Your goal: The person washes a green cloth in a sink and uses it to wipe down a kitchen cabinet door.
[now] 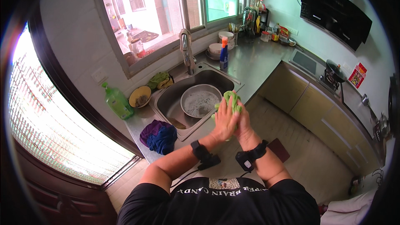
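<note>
My left hand [225, 120] and my right hand [244, 122] press together around a bunched green cloth [232, 97], which sticks out above the fingers and at the side. Both are near the front right edge of a steel sink [168, 107]. A round metal basin [201, 89] with sudsy water sits in the sink, left of my hands. The faucet [186, 50] stands behind it. Purple cloth [153, 129] and dark blue cloth [162, 139] lie bunched on the counter at the sink's left front corner. The palms and part of the green cloth are hidden.
Left of the sink are a green pump bottle [117, 101], a yellow bowl [140, 97] and another green cloth [160, 80]. A blue spray bottle [224, 54] and stacked bowls [215, 49] stand behind it. A pan [336, 70] sits on the stove at right.
</note>
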`<control>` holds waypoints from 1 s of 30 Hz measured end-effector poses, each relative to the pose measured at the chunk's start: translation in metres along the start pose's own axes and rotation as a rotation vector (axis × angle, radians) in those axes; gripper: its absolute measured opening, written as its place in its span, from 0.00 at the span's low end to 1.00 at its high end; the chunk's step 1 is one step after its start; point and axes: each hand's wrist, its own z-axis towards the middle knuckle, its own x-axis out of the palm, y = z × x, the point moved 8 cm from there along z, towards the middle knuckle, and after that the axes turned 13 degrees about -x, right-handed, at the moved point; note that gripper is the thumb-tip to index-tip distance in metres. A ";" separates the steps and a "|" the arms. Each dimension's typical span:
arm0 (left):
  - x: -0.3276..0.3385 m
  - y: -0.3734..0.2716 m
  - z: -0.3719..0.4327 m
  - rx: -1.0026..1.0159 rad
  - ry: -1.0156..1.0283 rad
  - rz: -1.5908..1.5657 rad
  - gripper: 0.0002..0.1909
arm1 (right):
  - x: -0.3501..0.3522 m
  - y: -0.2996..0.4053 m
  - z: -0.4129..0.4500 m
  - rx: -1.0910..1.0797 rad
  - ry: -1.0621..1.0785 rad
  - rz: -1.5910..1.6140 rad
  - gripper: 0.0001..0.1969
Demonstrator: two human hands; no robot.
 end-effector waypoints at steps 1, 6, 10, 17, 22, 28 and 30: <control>0.009 -0.003 -0.007 0.039 0.011 0.045 0.30 | 0.000 0.009 0.002 -0.028 -0.034 -0.009 0.21; 0.027 -0.024 -0.044 0.088 0.313 0.220 0.32 | -0.029 0.036 0.034 -0.062 0.023 -0.027 0.20; 0.013 0.001 -0.004 0.092 0.119 0.004 0.30 | -0.024 0.004 0.021 0.023 0.052 0.068 0.20; 0.012 0.059 0.037 -0.590 0.287 -0.865 0.30 | -0.026 -0.028 -0.023 0.136 -0.087 -0.069 0.17; -0.001 0.057 0.035 -0.390 -0.009 -0.783 0.32 | -0.007 -0.027 -0.031 0.144 -0.007 -0.107 0.21; 0.024 0.003 -0.020 0.018 -0.045 -0.021 0.30 | -0.003 0.018 -0.007 0.004 -0.022 -0.204 0.22; 0.042 -0.001 -0.038 0.111 -0.040 0.180 0.30 | -0.017 0.023 0.004 -0.063 0.038 -0.140 0.21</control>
